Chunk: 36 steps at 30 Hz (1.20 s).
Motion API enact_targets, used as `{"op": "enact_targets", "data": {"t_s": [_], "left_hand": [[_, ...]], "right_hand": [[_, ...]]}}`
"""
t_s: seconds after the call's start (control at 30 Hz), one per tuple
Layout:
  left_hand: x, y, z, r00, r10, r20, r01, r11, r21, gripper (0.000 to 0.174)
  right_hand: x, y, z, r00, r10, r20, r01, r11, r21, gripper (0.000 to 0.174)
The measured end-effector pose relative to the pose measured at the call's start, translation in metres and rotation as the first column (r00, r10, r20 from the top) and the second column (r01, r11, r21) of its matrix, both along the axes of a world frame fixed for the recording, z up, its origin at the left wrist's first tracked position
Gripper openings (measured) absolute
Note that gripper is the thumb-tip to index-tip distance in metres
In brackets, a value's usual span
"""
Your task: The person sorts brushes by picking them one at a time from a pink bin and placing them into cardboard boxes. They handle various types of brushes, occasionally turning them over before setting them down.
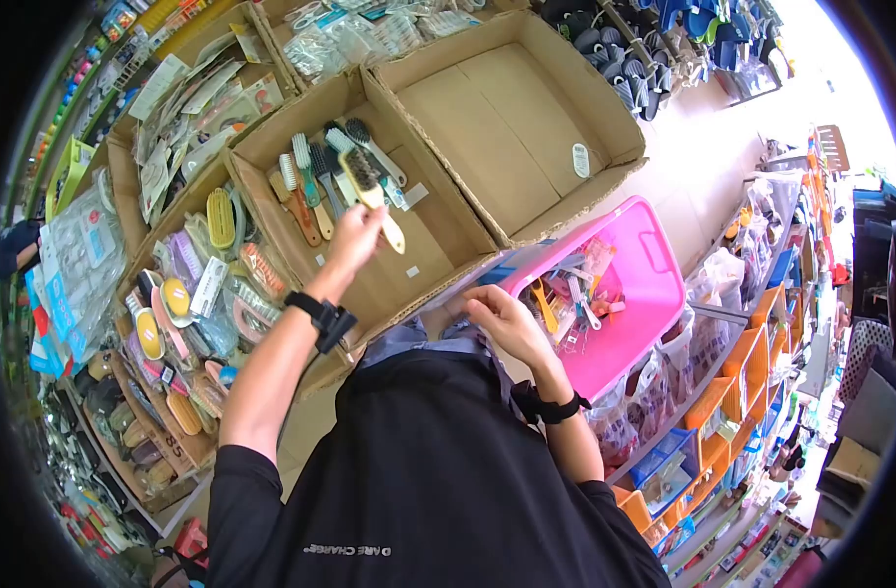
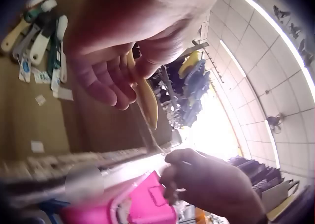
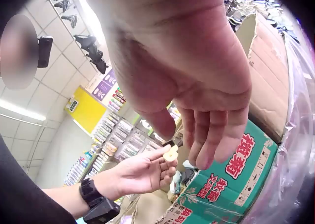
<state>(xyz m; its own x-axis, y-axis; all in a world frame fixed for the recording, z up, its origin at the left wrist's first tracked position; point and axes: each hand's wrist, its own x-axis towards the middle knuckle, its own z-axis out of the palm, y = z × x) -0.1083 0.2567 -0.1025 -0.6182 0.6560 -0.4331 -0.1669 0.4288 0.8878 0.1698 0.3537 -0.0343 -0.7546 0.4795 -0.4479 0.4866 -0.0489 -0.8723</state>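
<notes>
My left hand (image 1: 355, 238) pinches the pale yellow handle of a brush (image 1: 362, 178) with dark bristles, held above a cardboard box (image 1: 409, 286). In the left wrist view the handle (image 2: 147, 105) sticks out past the thumb and fingers of that hand (image 2: 115, 61). Several brushes lie in the box under it, among them a green-handled one (image 1: 304, 157) and a black one (image 1: 374, 152). My right hand (image 1: 507, 323) hangs near the front edge of the boxes, beside a pink bin; its fingers are loosely bent and hold nothing in the right wrist view (image 3: 197, 96).
The pink bin (image 1: 654, 284) holds small packaged items. Behind the brush box, a cardboard box (image 1: 507, 127) has one small white item (image 1: 580, 160) in it. Packaged brushes (image 1: 178, 294) fill a box at the left. Shelves with orange bins (image 1: 747, 363) stand at the right.
</notes>
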Motion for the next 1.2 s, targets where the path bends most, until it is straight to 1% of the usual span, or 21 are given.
{"op": "enact_targets", "data": {"t_s": [0.03, 0.1, 0.17, 0.23, 0.33, 0.43, 0.57, 0.63, 0.67, 0.7, 0.77, 0.8, 0.83, 0.87, 0.9, 0.97, 1.03, 1.07, 1.1, 1.17, 1.2], "left_hand": [[-0.018, 0.001, -0.008, 0.999, 0.022, -0.026, -0.022, 0.999, -0.032, 0.03], [-0.052, 0.004, -0.032, 0.996, 0.048, -0.076, -0.057, 0.991, -0.121, 0.031], [-0.083, 0.004, -0.06, 0.996, 0.078, -0.045, -0.084, 0.986, -0.143, 0.034], [-0.101, 0.006, -0.065, 0.994, 0.083, -0.072, -0.099, 0.961, -0.259, 0.036], [-0.115, 0.007, -0.076, 0.993, 0.012, -0.113, -0.052, 0.932, -0.36, 0.038], [-0.115, 0.01, -0.081, 0.99, -0.001, -0.142, -0.055, 0.922, -0.384, 0.039], [-0.111, 0.01, -0.085, 0.985, 0.024, -0.172, -0.086, 0.929, -0.36, 0.039], [-0.108, 0.005, -0.08, 0.963, -0.003, -0.269, -0.1, 0.923, -0.37, 0.038], [-0.107, 0.002, -0.076, 0.963, -0.02, -0.27, -0.086, 0.923, -0.376, 0.037], [-0.111, -0.003, -0.078, 0.975, -0.025, -0.221, -0.064, 0.921, -0.384, 0.036], [-0.103, -0.008, -0.062, 0.974, 0.046, -0.224, -0.129, 0.918, -0.374, 0.035], [-0.104, -0.012, -0.064, 0.965, 0.005, -0.261, -0.114, 0.907, -0.406, 0.033], [-0.098, -0.014, -0.057, 0.97, 0.0, -0.241, -0.096, 0.918, -0.384, 0.03], [-0.087, -0.016, -0.053, 0.968, -0.016, -0.251, -0.061, 0.953, -0.296, 0.029], [-0.064, -0.011, -0.034, 0.964, -0.032, -0.264, -0.024, 0.978, -0.207, 0.028], [0.001, 0.003, 0.011, 0.96, -0.111, -0.257, 0.077, 0.987, -0.139, 0.028], [0.055, 0.004, 0.018, 0.89, -0.293, -0.35, 0.256, 0.955, -0.149, 0.031], [0.085, 0.011, 0.029, 0.859, -0.34, -0.382, 0.293, 0.939, -0.178, 0.035], [0.11, 0.019, 0.037, 0.827, -0.386, -0.41, 0.326, 0.922, -0.209, 0.039], [0.139, 0.023, 0.017, 0.7, -0.472, -0.536, 0.361, 0.881, -0.305, 0.048], [0.154, 0.026, 0.018, 0.603, -0.553, -0.575, 0.326, 0.828, -0.456, 0.053]], "right_hand": [[0.002, -0.002, -0.002, 0.999, -0.032, -0.014, 0.032, 0.999, 0.005, 0.031], [0.008, -0.004, 0.004, 0.998, -0.057, 0.034, 0.056, 0.998, 0.021, 0.032], [0.018, -0.005, 0.007, 0.992, -0.092, 0.091, 0.09, 0.996, 0.027, 0.032], [0.031, -0.006, 0.003, 0.98, -0.132, 0.152, 0.131, 0.991, 0.02, 0.033], [0.05, -0.007, -0.002, 0.969, -0.197, 0.151, 0.198, 0.98, 0.006, 0.034], [0.063, -0.008, -0.002, 0.961, -0.251, 0.119, 0.252, 0.968, 0.002, 0.035], [0.076, -0.003, -0.013, 0.957, -0.257, 0.134, 0.265, 0.963, -0.046, 0.035], [0.083, 0.002, -0.025, 0.955, -0.252, 0.155, 0.27, 0.957, -0.106, 0.035], [0.086, 0.006, -0.029, 0.964, -0.223, 0.142, 0.238, 0.966, -0.105, 0.036], [0.089, 0.01, -0.03, 0.966, -0.213, 0.147, 0.231, 0.965, -0.123, 0.036], [0.096, 0.019, -0.034, 0.968, -0.196, 0.156, 0.22, 0.963, -0.158, 0.037], [0.104, 0.024, -0.041, 0.959, -0.244, 0.145, 0.267, 0.949, -0.169, 0.038], [0.115, 0.029, -0.054, 0.948, -0.288, 0.137, 0.31, 0.934, -0.179, 0.039], [0.126, 0.036, -0.066, 0.935, -0.33, 0.13, 0.35, 0.917, -0.191, 0.041], [0.138, 0.044, -0.077, 0.907, -0.389, 0.16, 0.418, 0.879, -0.231, 0.04], [0.183, 0.056, -0.145, 0.801, -0.536, 0.268, 0.599, 0.734, -0.32, 0.041], [0.22, 0.068, -0.178, 0.676, -0.643, 0.361, 0.737, 0.591, -0.327, 0.043], [0.231, 0.075, -0.184, 0.601, -0.702, 0.383, 0.799, 0.514, -0.312, 0.044], [0.25, 0.082, -0.206, 0.564, -0.736, 0.376, 0.824, 0.466, -0.323, 0.045], [0.281, 0.097, -0.244, 0.472, -0.784, 0.403, 0.879, 0.384, -0.283, 0.048], [0.293, 0.103, -0.258, 0.45, -0.798, 0.401, 0.891, 0.37, -0.265, 0.049]]}}
